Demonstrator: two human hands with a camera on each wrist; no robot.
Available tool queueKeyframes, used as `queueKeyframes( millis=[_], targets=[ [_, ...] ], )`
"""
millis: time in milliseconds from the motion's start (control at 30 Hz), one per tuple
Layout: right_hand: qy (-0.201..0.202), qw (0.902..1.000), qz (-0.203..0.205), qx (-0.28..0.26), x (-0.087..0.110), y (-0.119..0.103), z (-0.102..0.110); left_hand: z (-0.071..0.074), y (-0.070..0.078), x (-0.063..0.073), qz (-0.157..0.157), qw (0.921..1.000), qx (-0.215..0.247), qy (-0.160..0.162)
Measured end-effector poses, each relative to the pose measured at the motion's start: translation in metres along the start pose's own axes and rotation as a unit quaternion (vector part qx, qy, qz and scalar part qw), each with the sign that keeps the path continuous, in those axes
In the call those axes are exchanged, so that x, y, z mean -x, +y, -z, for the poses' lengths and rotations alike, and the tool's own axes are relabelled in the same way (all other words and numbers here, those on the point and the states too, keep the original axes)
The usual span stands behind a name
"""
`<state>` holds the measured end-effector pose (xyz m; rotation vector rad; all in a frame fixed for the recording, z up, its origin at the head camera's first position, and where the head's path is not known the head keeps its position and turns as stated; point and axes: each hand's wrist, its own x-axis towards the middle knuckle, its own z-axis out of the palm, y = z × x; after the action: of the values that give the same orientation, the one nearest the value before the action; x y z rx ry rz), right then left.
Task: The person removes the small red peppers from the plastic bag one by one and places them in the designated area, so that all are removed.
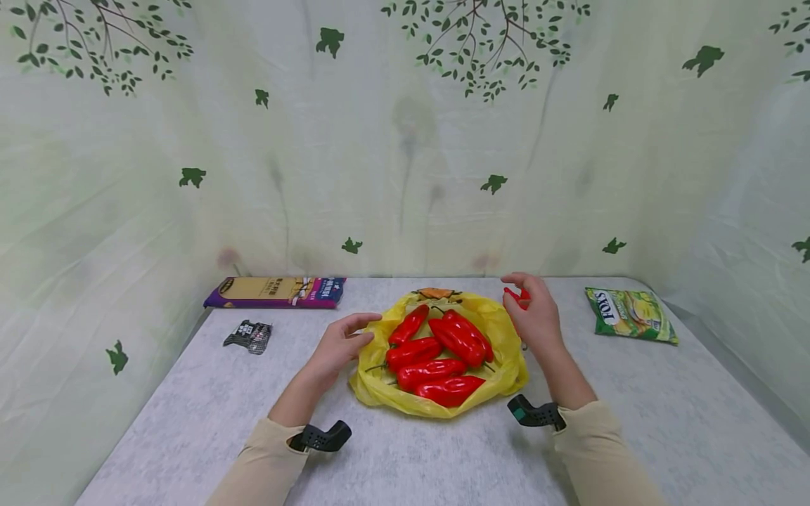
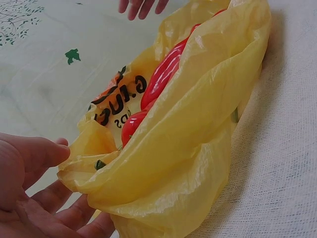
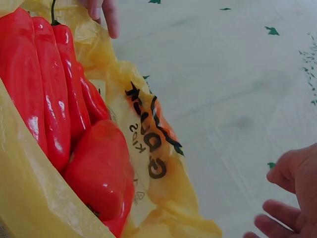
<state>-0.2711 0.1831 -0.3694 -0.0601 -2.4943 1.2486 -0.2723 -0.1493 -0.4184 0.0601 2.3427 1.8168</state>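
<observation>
A yellow plastic bag (image 1: 515, 369), its mouth wide and its rim turned down, holds several glossy red peppers (image 1: 455, 341) with green stems. At the bag's left rim is my left hand (image 1: 335, 348); its thumb and fingers are spread apart at the rim, appearing to touch the plastic lightly. To the right of the bag, my right hand (image 1: 534, 316) has its thumb and fingers apart and loosely bent. Another red pepper (image 1: 517, 296) shows partly beyond that hand, mostly hidden by it. The right wrist view shows nothing between the fingers (image 3: 282, 213).
A long purple and gold packet (image 1: 275, 292) lies at the back left, with a small crumpled black wrapper (image 1: 249, 336) in front of it. A green FOX'S candy bag (image 1: 631, 315) lies on the right. A leaf-patterned curtain (image 1: 405, 176) rises behind the grey tabletop (image 1: 405, 457).
</observation>
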Motion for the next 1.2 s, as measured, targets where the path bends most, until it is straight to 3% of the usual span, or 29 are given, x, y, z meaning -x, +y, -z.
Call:
queueKeyframes(
  millis=[200, 400, 567, 867, 1200],
  targets=[
    [-0.092, 0.9943, 0.053, 0.007, 0.002, -0.002, -0.004, 0.0, 0.001, 0.0, 0.002, 1.0, 0.0, 0.001],
    [-0.195, 0.9771, 0.083, 0.013, 0.005, -0.003, -0.005, 0.0, 0.002, 0.0, 0.003, 1.0, -0.002, 0.001],
    [-0.254, 0.9633, 0.086, 0.017, 0.007, -0.001, -0.01, 0.0, 0.002, 0.0, 0.005, 1.0, -0.003, 0.002],
    [-0.314, 0.9442, 0.091, 0.041, 0.011, -0.003, -0.015, 0.001, 0.001, 0.0, 0.008, 0.9999, -0.005, 0.003],
    [-0.335, 0.9325, 0.11, 0.078, 0.014, -0.001, -0.021, 0.002, 0.002, -0.001, 0.007, 1.0, -0.004, 0.001]
  ],
)
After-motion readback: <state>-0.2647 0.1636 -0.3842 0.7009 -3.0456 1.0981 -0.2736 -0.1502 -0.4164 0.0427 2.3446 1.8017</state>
